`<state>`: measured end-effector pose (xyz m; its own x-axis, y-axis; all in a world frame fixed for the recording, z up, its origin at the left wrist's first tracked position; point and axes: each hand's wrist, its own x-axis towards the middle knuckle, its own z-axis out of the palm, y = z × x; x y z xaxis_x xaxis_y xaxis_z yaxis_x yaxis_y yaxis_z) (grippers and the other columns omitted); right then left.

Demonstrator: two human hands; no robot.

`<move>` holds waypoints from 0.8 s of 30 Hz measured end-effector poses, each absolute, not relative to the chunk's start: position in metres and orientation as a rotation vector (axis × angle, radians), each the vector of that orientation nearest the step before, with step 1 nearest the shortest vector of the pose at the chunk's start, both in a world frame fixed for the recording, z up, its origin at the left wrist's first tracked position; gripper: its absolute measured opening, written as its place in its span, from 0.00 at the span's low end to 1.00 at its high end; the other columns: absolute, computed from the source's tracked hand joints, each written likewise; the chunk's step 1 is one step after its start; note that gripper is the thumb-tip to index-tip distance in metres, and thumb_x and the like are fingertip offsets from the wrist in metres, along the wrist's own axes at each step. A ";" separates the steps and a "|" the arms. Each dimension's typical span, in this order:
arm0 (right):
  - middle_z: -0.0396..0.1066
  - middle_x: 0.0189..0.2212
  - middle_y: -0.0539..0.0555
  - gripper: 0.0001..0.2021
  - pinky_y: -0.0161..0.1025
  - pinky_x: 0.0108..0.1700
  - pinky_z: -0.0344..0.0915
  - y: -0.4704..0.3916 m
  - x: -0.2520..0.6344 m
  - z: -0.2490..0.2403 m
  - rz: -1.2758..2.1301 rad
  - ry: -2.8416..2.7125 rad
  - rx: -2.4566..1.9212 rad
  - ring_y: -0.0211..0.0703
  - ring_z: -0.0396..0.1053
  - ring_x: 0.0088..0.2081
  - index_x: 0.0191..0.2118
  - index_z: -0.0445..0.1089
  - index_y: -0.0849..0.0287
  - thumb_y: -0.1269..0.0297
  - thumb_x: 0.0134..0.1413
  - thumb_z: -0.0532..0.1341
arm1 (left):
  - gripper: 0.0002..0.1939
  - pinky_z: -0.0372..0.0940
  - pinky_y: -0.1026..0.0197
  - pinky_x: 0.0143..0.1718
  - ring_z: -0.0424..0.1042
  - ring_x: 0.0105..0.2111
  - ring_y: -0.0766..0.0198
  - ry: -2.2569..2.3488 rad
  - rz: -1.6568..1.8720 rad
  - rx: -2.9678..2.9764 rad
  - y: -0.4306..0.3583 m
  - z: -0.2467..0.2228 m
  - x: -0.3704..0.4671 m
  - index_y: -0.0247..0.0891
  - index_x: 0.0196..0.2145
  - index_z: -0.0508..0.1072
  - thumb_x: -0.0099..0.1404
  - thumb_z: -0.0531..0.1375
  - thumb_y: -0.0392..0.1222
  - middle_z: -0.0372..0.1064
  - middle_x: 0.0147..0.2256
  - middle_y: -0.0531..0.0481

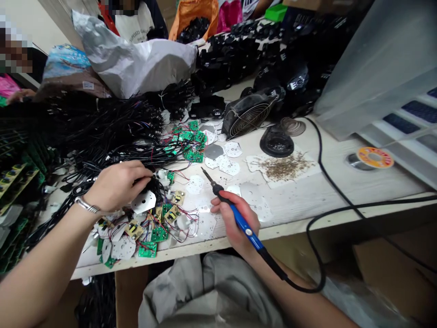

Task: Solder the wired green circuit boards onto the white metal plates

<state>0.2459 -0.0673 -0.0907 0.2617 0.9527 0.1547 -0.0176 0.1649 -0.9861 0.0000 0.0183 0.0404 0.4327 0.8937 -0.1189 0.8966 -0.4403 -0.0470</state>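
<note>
My right hand [235, 216] grips a blue soldering iron [241, 221], its tip pointing up and left over the table. My left hand [119, 184] has its fingers pinched together at a black cable [156, 186]; the exact grip is partly hidden. Just below those fingers lies a white plate with cut corners [144, 202]. Close by are small green circuit boards [159, 234], tan boards with yellow parts [134, 229] and thin red and black wires. Several perforated white plates [229, 165] rest beyond the iron's tip.
A solder spool [375, 157], a fan with a wire guard [247, 116], a black iron stand [276, 141] and a residue-covered sheet [283, 168] occupy the right side. Black cable bundles [102, 118] pile up at left. The iron's cord [321, 159] loops over the table edge. Other people are behind.
</note>
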 end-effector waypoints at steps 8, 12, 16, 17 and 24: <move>0.77 0.31 0.50 0.11 0.39 0.36 0.73 -0.067 0.246 -0.093 0.922 -1.075 -1.138 0.39 0.74 0.29 0.45 0.70 0.54 0.58 0.60 0.59 | 0.18 0.68 0.60 0.38 0.73 0.36 0.61 1.493 -0.055 2.599 -0.004 0.011 0.011 0.41 0.37 0.79 0.67 0.50 0.48 0.75 0.36 0.47; 0.77 0.32 0.49 0.10 0.39 0.38 0.73 -0.068 0.247 -0.095 0.924 -1.095 -1.122 0.38 0.74 0.29 0.46 0.71 0.54 0.60 0.60 0.60 | 0.16 0.69 0.60 0.38 0.73 0.34 0.61 1.543 0.243 2.390 0.002 0.018 0.017 0.40 0.31 0.77 0.64 0.55 0.50 0.76 0.31 0.48; 0.77 0.32 0.49 0.10 0.38 0.37 0.73 -0.069 0.247 -0.093 0.939 -1.049 -1.111 0.38 0.74 0.29 0.46 0.71 0.54 0.60 0.59 0.60 | 0.16 0.67 0.65 0.24 0.74 0.27 0.65 1.618 0.603 1.760 0.016 0.031 0.026 0.35 0.29 0.73 0.56 0.63 0.53 0.75 0.43 0.42; 0.77 0.32 0.49 0.10 0.38 0.37 0.73 -0.069 0.248 -0.093 0.945 -1.034 -1.118 0.38 0.74 0.29 0.45 0.71 0.54 0.60 0.59 0.60 | 0.16 0.66 0.67 0.20 0.74 0.26 0.66 1.582 0.637 1.593 0.020 0.031 0.030 0.34 0.28 0.72 0.54 0.64 0.52 0.74 0.46 0.40; 0.77 0.32 0.50 0.10 0.38 0.35 0.74 -0.070 0.249 -0.090 0.959 -1.017 -1.140 0.39 0.75 0.28 0.45 0.71 0.54 0.59 0.58 0.60 | 0.16 0.67 0.68 0.19 0.71 0.20 0.68 1.496 0.684 1.192 0.039 0.009 0.054 0.33 0.26 0.70 0.48 0.68 0.48 0.73 0.25 0.48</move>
